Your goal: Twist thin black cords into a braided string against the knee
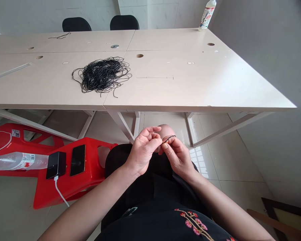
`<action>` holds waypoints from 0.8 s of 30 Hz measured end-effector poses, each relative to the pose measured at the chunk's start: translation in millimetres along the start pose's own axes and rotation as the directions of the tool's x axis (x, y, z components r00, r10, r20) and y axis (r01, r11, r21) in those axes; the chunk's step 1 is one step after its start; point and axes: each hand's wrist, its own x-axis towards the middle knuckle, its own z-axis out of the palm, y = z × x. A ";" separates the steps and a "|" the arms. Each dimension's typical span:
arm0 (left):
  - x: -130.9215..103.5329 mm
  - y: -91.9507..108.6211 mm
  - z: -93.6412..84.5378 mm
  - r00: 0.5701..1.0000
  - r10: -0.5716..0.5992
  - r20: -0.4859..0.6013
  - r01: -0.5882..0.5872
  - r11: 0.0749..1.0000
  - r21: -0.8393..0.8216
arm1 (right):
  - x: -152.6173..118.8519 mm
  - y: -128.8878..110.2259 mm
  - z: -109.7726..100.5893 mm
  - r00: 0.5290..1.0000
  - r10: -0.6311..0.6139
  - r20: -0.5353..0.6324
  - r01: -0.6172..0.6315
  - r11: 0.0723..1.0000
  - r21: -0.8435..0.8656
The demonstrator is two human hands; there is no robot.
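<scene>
Above my lap, in front of the table edge, both hands meet around a short piece of thin black cord [169, 137]. My left hand [145, 147] pinches at one end of it with thumb and forefinger, the other fingers curled. Thumb and forefinger of my right hand [178, 154] press together on the cord, and a bit of it sticks out above the forefinger. Part of the cord is covered by the fingertips. A large tangled heap of black cord [101, 75] lies on the table beyond my hands, touched by neither.
The pale table [190, 90] has round holes. A bottle [207, 16] stands at its far right corner; cord pieces [60, 36] lie far left. A red stool [82, 187] at my left carries a phone [78, 160], a black power bank [56, 164] with white cable, and a plastic bottle [22, 161].
</scene>
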 end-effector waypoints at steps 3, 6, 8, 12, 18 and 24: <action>-0.2 -2.3 -2.7 0.999 -0.025 0.025 0.024 0.998 0.060 | 0.7 1.9 -0.8 1.000 -0.004 -0.006 0.004 1.000 0.016; 0.4 -5.4 -8.3 0.998 0.002 0.068 -0.018 0.971 0.238 | 2.1 2.5 -3.5 0.997 0.039 -0.065 -0.043 0.998 -0.054; 1.4 -7.2 -11.5 0.995 0.027 0.094 -0.058 0.935 0.349 | 3.0 2.9 -6.0 0.995 0.053 -0.079 -0.064 0.989 -0.137; 4.1 -8.9 -13.2 1.000 0.000 0.023 -0.009 0.924 0.383 | 5.2 3.6 -11.7 0.998 -0.046 -0.030 0.029 0.904 -0.426; 7.0 -14.2 -8.4 0.983 -0.184 0.017 0.184 0.983 -0.014 | 6.0 8.0 -12.7 0.993 -0.116 0.019 0.110 0.853 -0.510; 3.0 -23.2 7.0 0.991 -0.130 -0.002 0.130 0.991 -0.026 | 2.3 10.4 -2.1 0.973 0.058 -0.221 -0.041 0.996 0.082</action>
